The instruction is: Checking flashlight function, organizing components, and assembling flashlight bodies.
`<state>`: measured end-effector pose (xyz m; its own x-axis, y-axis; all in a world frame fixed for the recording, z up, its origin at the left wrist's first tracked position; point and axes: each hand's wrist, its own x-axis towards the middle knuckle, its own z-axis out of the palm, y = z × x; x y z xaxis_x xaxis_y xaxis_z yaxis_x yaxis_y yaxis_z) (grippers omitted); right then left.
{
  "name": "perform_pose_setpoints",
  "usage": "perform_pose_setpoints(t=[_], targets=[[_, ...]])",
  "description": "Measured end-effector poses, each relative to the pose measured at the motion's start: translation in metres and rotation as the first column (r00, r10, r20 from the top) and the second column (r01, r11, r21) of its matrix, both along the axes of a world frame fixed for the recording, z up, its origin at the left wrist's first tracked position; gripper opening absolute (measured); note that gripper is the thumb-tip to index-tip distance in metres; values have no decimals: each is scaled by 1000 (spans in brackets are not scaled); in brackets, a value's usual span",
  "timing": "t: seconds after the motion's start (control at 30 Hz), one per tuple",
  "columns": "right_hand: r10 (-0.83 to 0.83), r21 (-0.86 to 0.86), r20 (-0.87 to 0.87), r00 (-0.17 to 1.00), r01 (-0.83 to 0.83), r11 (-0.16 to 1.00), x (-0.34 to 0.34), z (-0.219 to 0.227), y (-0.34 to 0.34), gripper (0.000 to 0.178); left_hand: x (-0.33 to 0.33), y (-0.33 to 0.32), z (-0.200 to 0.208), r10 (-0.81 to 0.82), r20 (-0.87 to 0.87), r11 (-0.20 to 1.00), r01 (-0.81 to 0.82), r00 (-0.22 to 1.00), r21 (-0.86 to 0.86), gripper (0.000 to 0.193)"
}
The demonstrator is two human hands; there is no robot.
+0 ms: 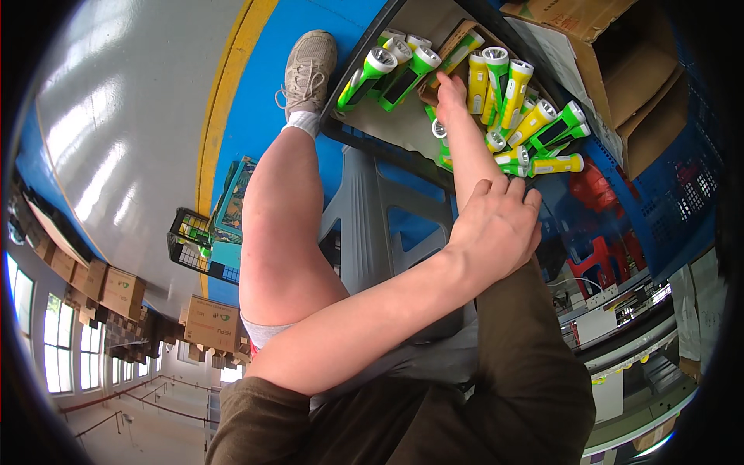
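My right hand [451, 93] reaches into a dark-rimmed bin [358, 141], against a brown cardboard piece [463, 35] with a yellow-green flashlight [459, 58] beside it. Its fingers are partly hidden, so their grip cannot be made out. My left hand [500, 221] lies across my right forearm, fingers curled over it. Left of my right hand, green flashlights with white heads [411, 77] lean in the bin. To its right, several yellow and green flashlights [513, 97] stand or lie heaped, some tilted over the near rim.
A grey plastic stool [358, 190] stands below the bin, beside my bare leg. Open cardboard boxes [639, 93] and a blue perforated crate [690, 194] are at the right. A red stool [597, 263] sits beyond my right arm. A small black basket [190, 240] rests on the left.
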<state>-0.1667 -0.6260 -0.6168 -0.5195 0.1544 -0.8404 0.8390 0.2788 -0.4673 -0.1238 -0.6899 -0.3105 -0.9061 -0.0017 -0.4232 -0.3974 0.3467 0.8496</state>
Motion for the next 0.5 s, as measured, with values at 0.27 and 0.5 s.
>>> perform_pose_setpoints(t=[0.27,0.5], targets=[[76,-217,78,994,-57,974,-2,19,8,50,1,-2,-1,-29,7,999,29,1000,13,30],[357,82,-196,913,-348,934,31,55,10,58,0,6,-2,-31,24,999,31,999,-21,31]])
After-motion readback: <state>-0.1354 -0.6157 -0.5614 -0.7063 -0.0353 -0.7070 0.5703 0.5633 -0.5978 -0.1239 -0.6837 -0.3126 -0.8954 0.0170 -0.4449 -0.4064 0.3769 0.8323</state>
